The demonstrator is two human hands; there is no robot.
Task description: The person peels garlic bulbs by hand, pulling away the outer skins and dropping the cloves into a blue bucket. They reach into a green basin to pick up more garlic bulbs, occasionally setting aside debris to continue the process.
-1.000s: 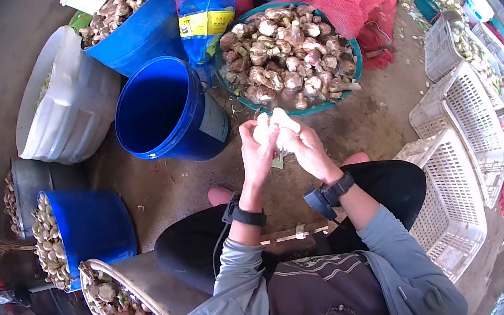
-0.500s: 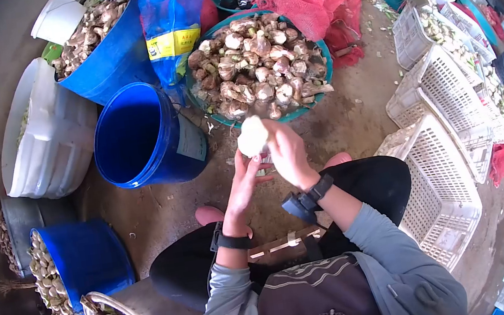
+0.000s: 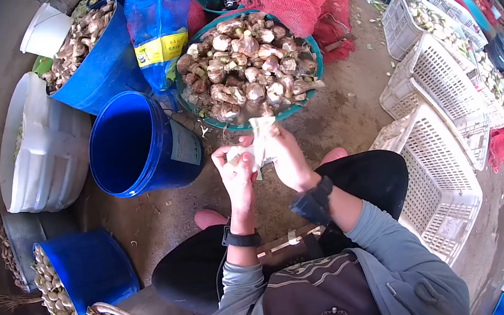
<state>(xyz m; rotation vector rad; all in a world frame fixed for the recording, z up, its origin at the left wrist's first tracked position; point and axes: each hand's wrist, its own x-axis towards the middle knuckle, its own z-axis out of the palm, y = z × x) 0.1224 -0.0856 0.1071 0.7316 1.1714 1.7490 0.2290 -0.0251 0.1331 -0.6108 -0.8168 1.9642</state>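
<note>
Both my hands are raised in front of my knees, just short of a green tub (image 3: 221, 123) heaped with muddy brownish garlic bulbs (image 3: 245, 62) that have short stem stubs. My left hand (image 3: 234, 176) is closed around a pale garlic bulb (image 3: 238, 153), which its fingers partly cover. Close beside it, my right hand (image 3: 290, 162) is closed on a whitish strip of garlic skin (image 3: 259, 138), upright between the two hands. Whether the strip is still attached to the bulb cannot be made out.
A blue bucket (image 3: 164, 131) stands left of the tub, near a white barrel (image 3: 51, 147). White crates (image 3: 441, 176) line my right side. Red net sacks (image 3: 307, 1) lie behind the tub. At lower left, a blue drum (image 3: 99, 263) holds pale bulbs.
The round white face of the bulb no longer shows on top. My left hand has turned it lower, and a whitish strip now stands between my hands. The view has shifted slightly.
</note>
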